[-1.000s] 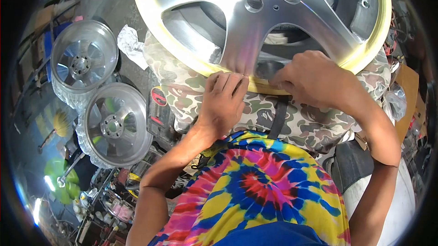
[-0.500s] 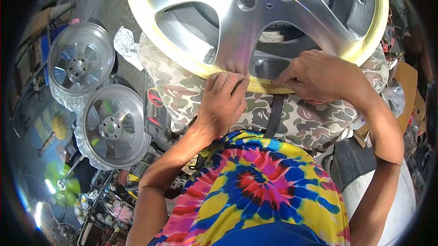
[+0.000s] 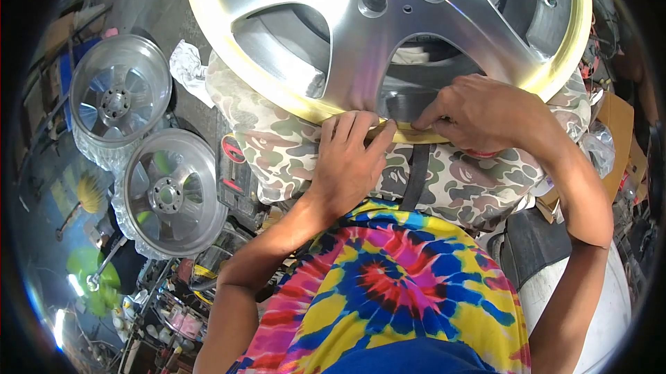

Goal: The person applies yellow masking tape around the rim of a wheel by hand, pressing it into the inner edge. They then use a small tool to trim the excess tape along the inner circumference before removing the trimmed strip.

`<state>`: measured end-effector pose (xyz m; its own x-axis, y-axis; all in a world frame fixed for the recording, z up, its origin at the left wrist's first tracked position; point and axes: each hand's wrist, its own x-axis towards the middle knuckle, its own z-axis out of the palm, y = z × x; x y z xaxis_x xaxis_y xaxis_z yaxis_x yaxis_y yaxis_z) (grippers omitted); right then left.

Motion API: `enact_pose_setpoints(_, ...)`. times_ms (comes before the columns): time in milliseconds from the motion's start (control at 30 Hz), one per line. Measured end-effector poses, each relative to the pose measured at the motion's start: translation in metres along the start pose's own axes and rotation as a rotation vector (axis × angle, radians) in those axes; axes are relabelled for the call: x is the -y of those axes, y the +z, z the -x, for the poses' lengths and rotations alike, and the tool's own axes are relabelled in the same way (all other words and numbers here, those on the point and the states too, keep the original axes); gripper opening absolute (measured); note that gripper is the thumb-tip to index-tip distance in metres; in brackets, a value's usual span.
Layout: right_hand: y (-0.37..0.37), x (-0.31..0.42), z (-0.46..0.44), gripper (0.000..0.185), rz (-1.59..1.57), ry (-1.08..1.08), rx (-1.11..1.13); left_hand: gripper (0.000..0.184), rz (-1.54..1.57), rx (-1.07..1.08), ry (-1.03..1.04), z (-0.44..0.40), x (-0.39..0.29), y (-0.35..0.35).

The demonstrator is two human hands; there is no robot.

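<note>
A silver alloy wheel [image 3: 354, 72] with broad spokes lies face up in front of me, on a camouflage-patterned cloth [image 3: 277, 159]. Yellow tape [image 3: 260, 89] runs along its outer lip. My left hand [image 3: 350, 159] rests at the near edge, fingers stretched onto the lip and thumb against the tape. Just to its right, my right hand [image 3: 485, 116] presses a bent index finger on the same stretch of tape. Its other fingers are curled under. A red edge [image 3: 481, 154] shows beneath that palm; what it belongs to is hidden.
Two more alloy wheels [image 3: 168, 195] stand at the left with clear plastic around them. Near them lie crumpled white paper [image 3: 187, 69] and a straw-coloured brush [image 3: 90, 193]. A cardboard box [image 3: 614, 128] and a plastic bag [image 3: 598, 152] sit at the right.
My left hand has shifted slightly right along the lip, its fingers more spread and its thumb nearer my right index finger. My right hand has hardly moved.
</note>
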<state>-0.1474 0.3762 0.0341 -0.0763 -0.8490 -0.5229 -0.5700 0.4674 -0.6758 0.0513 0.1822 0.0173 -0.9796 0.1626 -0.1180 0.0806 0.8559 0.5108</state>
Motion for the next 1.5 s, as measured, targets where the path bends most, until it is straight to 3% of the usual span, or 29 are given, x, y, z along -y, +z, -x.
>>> enact_pose_setpoints(267,0.004,0.003,0.004,0.028,-0.066,0.033,-0.023,0.039,-0.034,-0.041,-0.052,0.007,0.008,-0.011)
enact_pose_setpoints(467,0.005,0.010,0.013,0.027,-0.099,0.053,-0.046,0.046,-0.048,0.088,-0.087,0.012,0.006,0.002)
enact_pose_setpoints(667,0.004,0.010,0.021,0.031,-0.142,0.044,0.079,0.041,-0.011,0.064,-0.105,0.009,0.002,0.002)
enact_pose_setpoints(733,0.012,0.009,0.027,0.032,-0.158,-0.098,-0.091,0.042,0.016,0.086,-0.096,0.011,0.002,-0.003)
enact_pose_setpoints(1067,0.004,0.009,0.031,0.034,-0.065,-0.043,-0.017,0.048,0.035,0.133,-0.046,0.008,0.002,-0.005)
enact_pose_setpoints(1133,0.010,0.007,0.034,0.032,-0.041,-0.092,-0.156,0.048,0.033,0.166,0.005,0.006,0.001,-0.004)
enact_pose_setpoints(1267,0.007,0.011,0.035,0.029,-0.023,-0.099,-0.199,0.049,0.041,0.103,0.074,0.006,0.002,0.005)
enact_pose_setpoints(1333,-0.001,0.017,0.031,0.029,-0.110,0.093,0.007,0.052,0.033,0.085,0.104,0.005,0.003,0.007)
enact_pose_setpoints(1467,0.014,0.022,0.041,0.022,-0.192,0.040,-0.196,0.054,0.015,0.093,0.117,0.006,0.005,0.009)
enact_pose_setpoints(1500,0.012,0.032,0.043,0.017,-0.311,0.140,-0.182,0.055,-0.011,0.103,0.120,0.006,0.006,0.010)
